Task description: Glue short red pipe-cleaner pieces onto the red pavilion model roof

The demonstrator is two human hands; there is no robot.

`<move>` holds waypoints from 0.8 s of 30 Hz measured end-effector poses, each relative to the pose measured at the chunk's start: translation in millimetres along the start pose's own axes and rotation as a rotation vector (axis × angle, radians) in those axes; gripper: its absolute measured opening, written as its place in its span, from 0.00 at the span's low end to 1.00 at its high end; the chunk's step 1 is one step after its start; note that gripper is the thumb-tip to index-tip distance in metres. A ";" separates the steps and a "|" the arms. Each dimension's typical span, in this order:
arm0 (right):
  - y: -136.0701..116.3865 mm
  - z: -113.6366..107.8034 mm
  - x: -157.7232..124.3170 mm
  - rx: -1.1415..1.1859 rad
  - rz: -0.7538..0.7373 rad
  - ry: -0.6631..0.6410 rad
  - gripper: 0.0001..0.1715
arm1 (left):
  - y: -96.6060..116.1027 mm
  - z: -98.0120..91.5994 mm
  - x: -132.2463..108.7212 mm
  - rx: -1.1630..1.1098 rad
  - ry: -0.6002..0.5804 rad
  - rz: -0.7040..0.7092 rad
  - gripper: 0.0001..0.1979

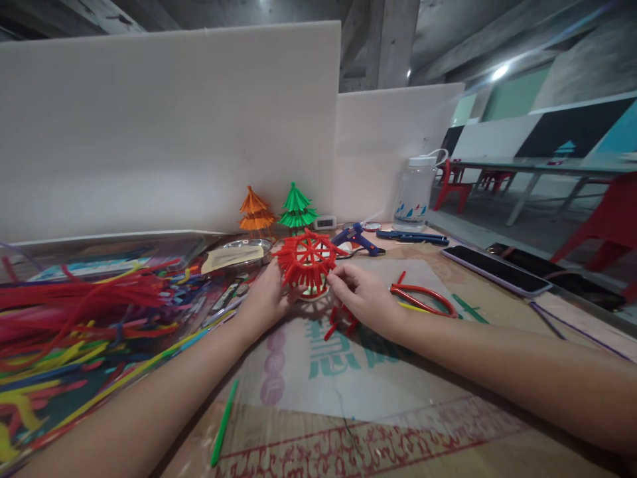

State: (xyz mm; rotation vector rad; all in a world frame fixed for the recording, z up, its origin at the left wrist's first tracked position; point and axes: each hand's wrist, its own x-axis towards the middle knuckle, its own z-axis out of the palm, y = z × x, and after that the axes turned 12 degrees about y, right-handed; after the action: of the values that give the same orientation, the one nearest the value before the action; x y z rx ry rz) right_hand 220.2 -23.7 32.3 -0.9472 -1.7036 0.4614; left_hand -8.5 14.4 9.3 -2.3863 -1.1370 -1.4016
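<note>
A round red pipe-cleaner piece (306, 264), spoked in the middle and fringed with short strips, is held tilted above the white sheet. My left hand (269, 295) grips its left side, the fingers partly hidden behind it. At its right rim, the fingertips of my right hand (363, 295) are pinched together on the edge. Short red pipe-cleaner pieces (341, 323) lie on the sheet under my right hand. Just right of that hand rest red-handled pliers (430, 297), partly covered by the wrist.
Behind stand an orange pipe-cleaner tower (256, 214), a green one (297, 209) and a blue glue gun (357, 239). Many pipe cleaners (89, 312) fill the left side. A metal dish (266, 247), blue-handled tool (413, 237), bottle (413, 192) and phone (497, 269) surround the sheet (293, 372).
</note>
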 end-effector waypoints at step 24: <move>5.0 1.8 13.5 0.376 0.562 -0.295 0.31 | -1.6 1.9 1.7 -0.030 -0.010 -0.064 0.26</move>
State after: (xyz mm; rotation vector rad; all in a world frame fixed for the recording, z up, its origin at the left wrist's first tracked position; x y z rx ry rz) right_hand 219.0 -9.9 36.5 -1.1062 -1.5062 1.2994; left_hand -7.8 17.3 9.3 -2.3998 -1.2142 -1.4375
